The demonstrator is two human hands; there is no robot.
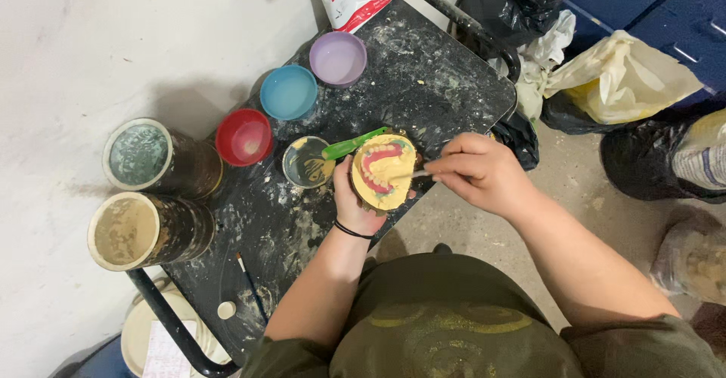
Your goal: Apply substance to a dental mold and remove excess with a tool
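Note:
My left hand [355,210] cups a round yellow mould [383,171] from below, holding it above the black tray's edge. The mould's face is coated yellow with a curved red band on it. My right hand [478,172] pinches a thin brush [414,174] whose tip touches the mould's right side. A small bowl of yellowish paste [305,163] sits just left of the mould, with a green spatula [349,147] resting across its rim.
The black spattered tray [423,83] carries a red bowl [243,137], a blue bowl [288,91], a purple bowl [337,58] and a loose paintbrush [249,278]. Two large tins [144,230] stand at left. Bags [620,79] lie on the floor at right.

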